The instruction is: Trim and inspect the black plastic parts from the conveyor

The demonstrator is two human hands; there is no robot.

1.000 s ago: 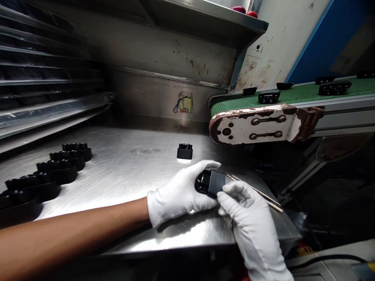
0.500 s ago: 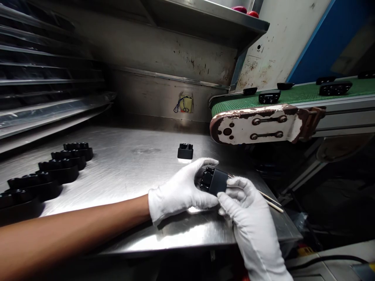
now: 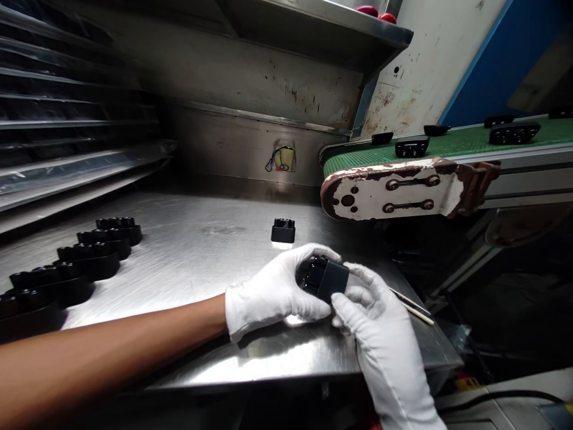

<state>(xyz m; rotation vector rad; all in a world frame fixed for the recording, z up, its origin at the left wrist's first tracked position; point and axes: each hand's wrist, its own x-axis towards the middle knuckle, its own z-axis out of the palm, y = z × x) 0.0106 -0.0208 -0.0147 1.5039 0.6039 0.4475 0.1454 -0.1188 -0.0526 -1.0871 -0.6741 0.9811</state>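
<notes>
Between my two white-gloved hands is a black plastic part (image 3: 333,279), a block with rounded glossy knobs on its left side and a smooth matt face. My left hand (image 3: 284,289) curves around the knobbed end, thumb below and fingers above. On the other end, my right hand (image 3: 364,304) is closed with fingertips and thumb against the part's edge. Beyond my hands, a similar black part (image 3: 283,231) stands on the metal table, knobs upward. Palms and some fingertips are hidden.
A row of several black parts (image 3: 89,260) lines the table's left side, below stacked trays (image 3: 80,152). At right, a green conveyor belt (image 3: 461,146) carries more black parts. Thin sticks (image 3: 416,309) lie near the steel table's (image 3: 192,233) right edge. A metal shelf (image 3: 313,36) hangs above.
The held part has turned slightly, and my left fingers have closed further over its top. My right fingers have shifted a little along its edge. The other parts look unmoved.
</notes>
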